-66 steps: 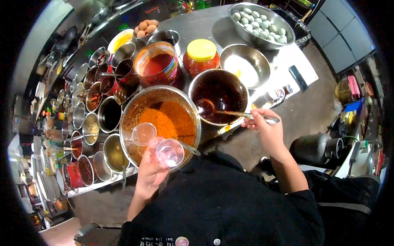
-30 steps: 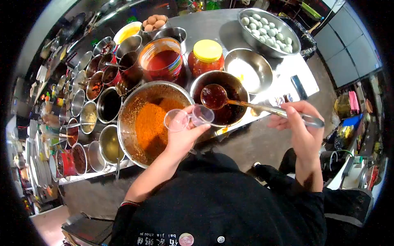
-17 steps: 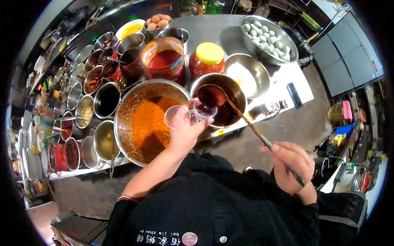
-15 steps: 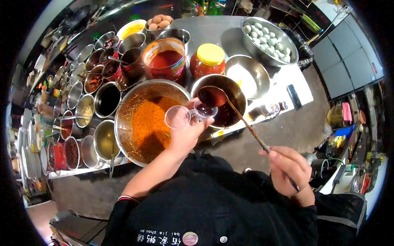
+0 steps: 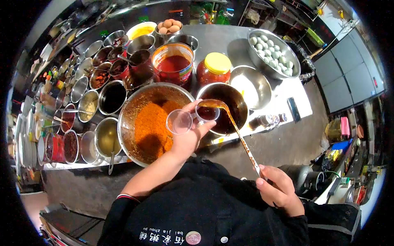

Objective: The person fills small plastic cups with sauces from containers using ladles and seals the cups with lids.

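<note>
My left hand (image 5: 189, 135) is closed around a small clear plastic cup (image 5: 208, 115) with dark red sauce in it. Its attached clear lid (image 5: 179, 121) hangs open to the left. In my right hand (image 5: 279, 189) is the long handle of a ladle (image 5: 236, 127), whose bowl is tipped over the cup's far rim. Just behind the cup stands a steel pot (image 5: 242, 119) of dark sauce. A large steel bowl (image 5: 124, 135) of orange-red chili paste lies under and left of my left hand.
Behind are a tub of red sauce (image 5: 172, 63), a yellow-lidded jar (image 5: 214, 69) and a steel bowl (image 5: 262, 88). A basin of pale eggs (image 5: 271, 53) stands at the back right. A phone (image 5: 293, 110) lies near the table's right edge. Several condiment pots crowd the left.
The ladle's bowl has tipped further over the cup, and dark sauce now shows in the cup. My right hand has moved down and left. The camera view has shifted slightly.
</note>
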Demonstrator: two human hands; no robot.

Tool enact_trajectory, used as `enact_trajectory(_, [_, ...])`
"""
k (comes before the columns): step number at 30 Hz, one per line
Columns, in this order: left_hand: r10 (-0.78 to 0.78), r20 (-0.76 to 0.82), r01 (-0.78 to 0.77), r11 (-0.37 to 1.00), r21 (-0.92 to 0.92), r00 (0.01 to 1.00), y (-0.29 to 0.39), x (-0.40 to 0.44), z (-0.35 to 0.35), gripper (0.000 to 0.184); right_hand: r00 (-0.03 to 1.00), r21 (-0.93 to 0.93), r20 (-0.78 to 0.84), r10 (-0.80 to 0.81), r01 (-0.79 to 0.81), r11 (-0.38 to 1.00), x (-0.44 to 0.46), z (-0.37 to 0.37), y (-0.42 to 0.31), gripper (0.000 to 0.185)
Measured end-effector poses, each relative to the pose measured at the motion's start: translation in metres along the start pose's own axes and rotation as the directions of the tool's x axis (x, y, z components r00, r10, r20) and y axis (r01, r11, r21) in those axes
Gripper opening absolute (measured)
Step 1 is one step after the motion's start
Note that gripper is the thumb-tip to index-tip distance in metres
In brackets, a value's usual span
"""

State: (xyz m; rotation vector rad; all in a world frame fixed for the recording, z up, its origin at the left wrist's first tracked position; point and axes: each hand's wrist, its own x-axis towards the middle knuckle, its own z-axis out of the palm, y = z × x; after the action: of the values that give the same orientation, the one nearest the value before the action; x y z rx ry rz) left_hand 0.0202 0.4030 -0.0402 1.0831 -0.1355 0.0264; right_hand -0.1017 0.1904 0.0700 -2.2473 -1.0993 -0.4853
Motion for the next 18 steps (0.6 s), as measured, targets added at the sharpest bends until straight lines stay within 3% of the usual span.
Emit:
enact_trajectory(12, [0.011,0.012,-0.012,0.997,0.075,1.0,0.0055,0.0025,-0.0059,0.059,0.998,0.052,0.043,-0.044,0.042,0.998,0.0032,0.0018,0.0013,0.031])
enact_trajectory(14, [-0.049,0.007,0.049,0.994,0.1,0.999,0.0101,0.0045,-0.0049,0.059,0.996,0.072,0.059,-0.062,0.058,0.996,0.0061,-0.0003,0.0003,0.033])
enact_trajectory(18, [-0.011,0.002,0.011,0.999,0.047,1.0,0.0052,0.0059,-0.0069,0.06,1.0,0.094,0.03,-0.006,0.003,0.996,0.0039,0.0031,0.0013,0.03])
